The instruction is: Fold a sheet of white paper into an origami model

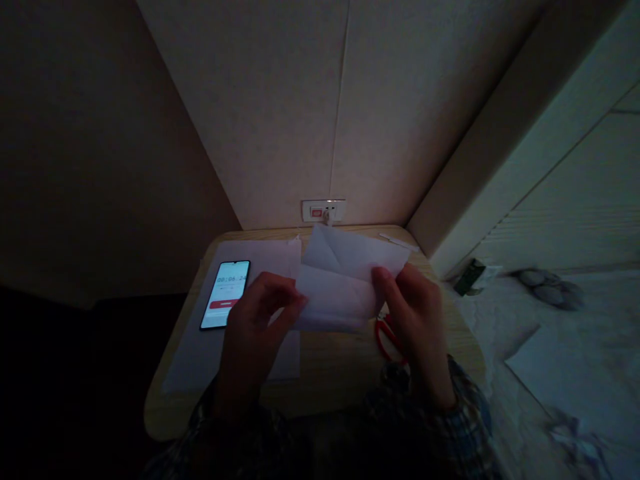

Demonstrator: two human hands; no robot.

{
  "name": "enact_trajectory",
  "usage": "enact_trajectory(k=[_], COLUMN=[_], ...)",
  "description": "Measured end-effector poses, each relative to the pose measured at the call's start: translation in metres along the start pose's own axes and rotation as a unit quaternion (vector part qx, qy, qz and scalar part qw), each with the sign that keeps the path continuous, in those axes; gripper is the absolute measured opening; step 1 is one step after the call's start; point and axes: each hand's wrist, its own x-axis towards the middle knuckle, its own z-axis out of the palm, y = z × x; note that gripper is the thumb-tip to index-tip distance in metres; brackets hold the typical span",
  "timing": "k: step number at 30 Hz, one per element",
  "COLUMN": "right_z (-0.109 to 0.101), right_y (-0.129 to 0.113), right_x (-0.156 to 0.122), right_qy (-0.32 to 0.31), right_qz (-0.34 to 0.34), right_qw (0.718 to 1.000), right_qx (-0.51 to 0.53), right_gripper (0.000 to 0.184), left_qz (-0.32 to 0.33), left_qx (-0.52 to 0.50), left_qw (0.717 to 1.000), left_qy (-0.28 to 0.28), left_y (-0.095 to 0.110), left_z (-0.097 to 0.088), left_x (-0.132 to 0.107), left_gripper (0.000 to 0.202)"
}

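A creased sheet of white paper [340, 287] is held up between my two hands over the small wooden table. My left hand [263, 323] pinches its left edge between thumb and fingers. On the right side, my right hand [413, 307] grips the sheet with the thumb on top; the fingers behind it are partly hidden. Red-handled scissors [387, 340] lie under my right hand, their blades mostly out of sight. To the left of my left hand, a phone [225, 293] with a lit timer screen rests on white paper sheets [190, 363].
The wooden table [330, 373] stands against a wall with a socket plate [323, 211]. A thin white strip [397, 241] lies at its back right. On the pale bedding at right are a small dark green box [470, 277], a greyish object [550, 288] and a paper sheet [555, 373].
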Motion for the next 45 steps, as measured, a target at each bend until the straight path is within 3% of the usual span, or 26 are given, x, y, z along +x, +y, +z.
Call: enact_trajectory(k=[2,6,10,15,19,23,26,31,33,36,39,42,45], right_z=[-0.001,-0.002,0.001,0.002,-0.002,-0.008,-0.013,-0.012,-0.008,-0.003,-0.002,-0.003,-0.003], right_y=[0.0,0.001,0.002,0.007,0.016,0.023,0.017,-0.005,-0.01,-0.012,-0.011,-0.009,-0.008], right_x=[-0.002,-0.001,0.0,0.002,0.005,0.005,0.0,-0.008,-0.01,-0.011,-0.011,-0.011,-0.011], right_qy=[0.013,0.031,0.019,-0.038,-0.073,-0.032,-0.028,-0.159,-0.151,-0.105,-0.066,-0.047,-0.032], right_qz=[0.042,0.12,0.17,0.189,0.154,0.074,0.002,-0.117,-0.096,-0.034,0.008,0.032,0.053], right_qw=[0.999,0.991,0.981,0.978,0.985,0.997,0.999,0.98,0.984,0.994,0.998,0.998,0.998], right_qx=[0.013,0.055,0.087,0.081,0.04,-0.009,-0.018,-0.014,-0.023,-0.015,-0.008,-0.004,0.012], right_gripper=[0.027,0.032,0.035,0.043,0.042,0.029,0.032,0.023,0.012,0.013,0.017,0.019,0.02], left_qz=[0.014,0.038,0.047,0.111,0.163,0.183,0.165,0.164,0.127,0.03,-0.038,-0.065,-0.072], left_qx=[0.018,0.084,0.151,0.202,0.214,0.249,0.252,0.215,0.179,0.156,0.143,0.105,0.061], left_qw=[0.999,0.985,0.969,0.963,0.958,0.949,0.953,0.963,0.975,0.984,0.979,0.979,0.984], left_qy=[-0.04,-0.149,-0.191,-0.136,-0.098,-0.066,-0.015,-0.018,-0.036,-0.078,-0.141,-0.164,-0.15], left_y=[-0.001,-0.002,0.0,0.005,0.004,0.002,0.002,0.006,0.009,0.01,0.007,0.003,0.0], left_z=[-0.004,-0.013,-0.015,-0.012,-0.014,-0.017,-0.014,-0.007,-0.004,-0.001,-0.002,-0.004,-0.005], left_x=[-0.002,-0.003,-0.002,0.001,0.003,0.003,0.002,0.0,-0.001,-0.002,-0.003,-0.001,-0.001], left_gripper=[0.017,0.038,0.046,0.03,0.023,0.02,0.011,0.013,0.011,0.007,0.026,0.035,0.037])
